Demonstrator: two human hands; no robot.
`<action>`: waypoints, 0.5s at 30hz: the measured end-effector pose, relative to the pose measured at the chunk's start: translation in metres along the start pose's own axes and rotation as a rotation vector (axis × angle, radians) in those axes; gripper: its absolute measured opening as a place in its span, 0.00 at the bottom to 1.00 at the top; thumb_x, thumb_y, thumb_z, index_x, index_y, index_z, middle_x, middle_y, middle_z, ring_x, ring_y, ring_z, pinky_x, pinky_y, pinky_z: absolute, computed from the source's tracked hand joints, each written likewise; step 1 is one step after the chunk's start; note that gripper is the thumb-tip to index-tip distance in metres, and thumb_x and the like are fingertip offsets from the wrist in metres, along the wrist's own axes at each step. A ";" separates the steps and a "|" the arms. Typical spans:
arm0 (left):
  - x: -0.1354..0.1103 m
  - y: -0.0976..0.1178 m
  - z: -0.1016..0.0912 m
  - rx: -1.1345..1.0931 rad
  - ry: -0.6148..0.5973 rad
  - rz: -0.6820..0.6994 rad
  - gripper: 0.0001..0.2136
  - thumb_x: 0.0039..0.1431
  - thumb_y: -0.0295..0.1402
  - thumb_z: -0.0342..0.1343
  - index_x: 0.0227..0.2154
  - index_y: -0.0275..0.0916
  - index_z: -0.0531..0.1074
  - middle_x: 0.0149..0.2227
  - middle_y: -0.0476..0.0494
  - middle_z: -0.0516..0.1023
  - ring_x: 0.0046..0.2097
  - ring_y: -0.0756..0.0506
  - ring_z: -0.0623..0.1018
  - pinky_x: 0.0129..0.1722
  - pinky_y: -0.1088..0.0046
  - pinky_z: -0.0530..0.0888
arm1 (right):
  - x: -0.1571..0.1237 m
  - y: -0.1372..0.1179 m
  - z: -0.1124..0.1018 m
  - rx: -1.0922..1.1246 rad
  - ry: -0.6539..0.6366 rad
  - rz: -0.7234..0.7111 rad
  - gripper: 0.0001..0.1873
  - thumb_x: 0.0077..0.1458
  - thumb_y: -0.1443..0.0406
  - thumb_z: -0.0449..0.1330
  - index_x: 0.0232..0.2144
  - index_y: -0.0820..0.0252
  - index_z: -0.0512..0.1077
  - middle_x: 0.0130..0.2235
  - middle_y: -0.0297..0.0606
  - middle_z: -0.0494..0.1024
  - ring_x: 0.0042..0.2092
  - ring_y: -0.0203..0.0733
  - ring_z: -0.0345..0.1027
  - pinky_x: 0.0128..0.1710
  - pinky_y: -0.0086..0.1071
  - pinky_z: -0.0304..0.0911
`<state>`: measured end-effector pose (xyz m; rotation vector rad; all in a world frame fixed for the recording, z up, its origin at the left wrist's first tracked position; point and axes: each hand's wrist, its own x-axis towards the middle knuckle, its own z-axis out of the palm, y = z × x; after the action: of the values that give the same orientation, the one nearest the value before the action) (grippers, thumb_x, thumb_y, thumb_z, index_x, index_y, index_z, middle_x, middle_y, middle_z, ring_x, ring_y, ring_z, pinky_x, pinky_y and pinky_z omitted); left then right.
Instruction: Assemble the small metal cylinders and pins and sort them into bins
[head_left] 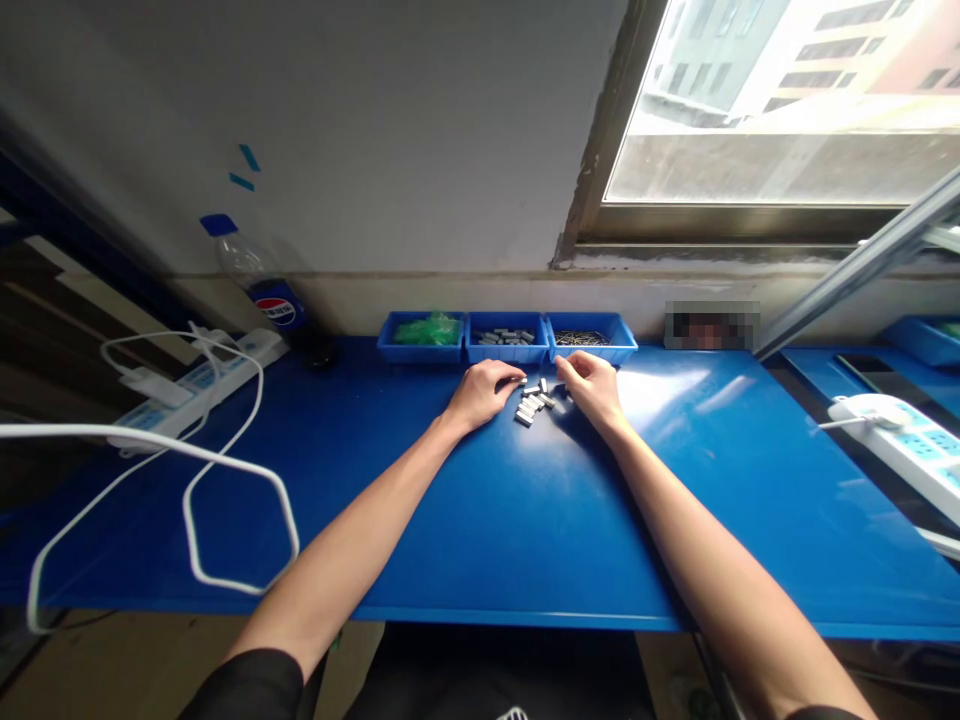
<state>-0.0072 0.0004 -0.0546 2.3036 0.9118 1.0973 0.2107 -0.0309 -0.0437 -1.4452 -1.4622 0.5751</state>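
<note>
My left hand (482, 394) is closed in a pinch, with a small silvery metal piece (523, 381) at its fingertips. Just right of those fingertips, several short metal pieces (529, 406) lie in a loose cluster on the blue tabletop (480, 520). On the cluster's other side is my right hand (591, 386), its thumb and fingers drawn together close to the front of the right-hand blue bin (600, 353). Anything between those fingers is too small to make out. Thin metal pins or screws (581, 338) fill that bin.
More grey metal pieces (506, 337) sit in the middle bin (480, 353); green plastic (427, 330) fills the left bin (420, 354). A cola bottle (274, 300), a power strip (202, 385) and looping white cable (285, 500) occupy the left. Another power strip (911, 440) is at right.
</note>
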 end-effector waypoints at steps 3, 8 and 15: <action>0.001 0.002 -0.002 -0.210 0.039 -0.103 0.09 0.63 0.35 0.61 0.42 0.38 0.81 0.41 0.41 0.85 0.41 0.43 0.84 0.44 0.66 0.80 | 0.000 -0.002 -0.004 0.102 -0.020 0.064 0.22 0.59 0.47 0.60 0.23 0.55 0.70 0.25 0.36 0.74 0.27 0.42 0.67 0.31 0.35 0.63; 0.002 0.004 -0.007 -0.483 0.074 -0.276 0.16 0.64 0.45 0.61 0.39 0.35 0.81 0.38 0.38 0.86 0.32 0.44 0.84 0.35 0.69 0.81 | 0.000 -0.002 -0.005 0.142 -0.028 0.073 0.22 0.58 0.47 0.61 0.22 0.55 0.71 0.23 0.35 0.73 0.26 0.42 0.67 0.31 0.36 0.63; 0.016 0.005 -0.007 -0.585 0.297 -0.325 0.20 0.57 0.48 0.67 0.39 0.33 0.81 0.37 0.37 0.86 0.39 0.39 0.86 0.42 0.63 0.84 | 0.003 0.003 -0.006 0.233 -0.019 0.097 0.21 0.58 0.48 0.61 0.23 0.54 0.71 0.25 0.37 0.74 0.26 0.42 0.68 0.32 0.37 0.66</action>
<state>-0.0032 0.0093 -0.0396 1.4926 0.8811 1.3579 0.2177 -0.0296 -0.0425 -1.3339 -1.2982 0.7943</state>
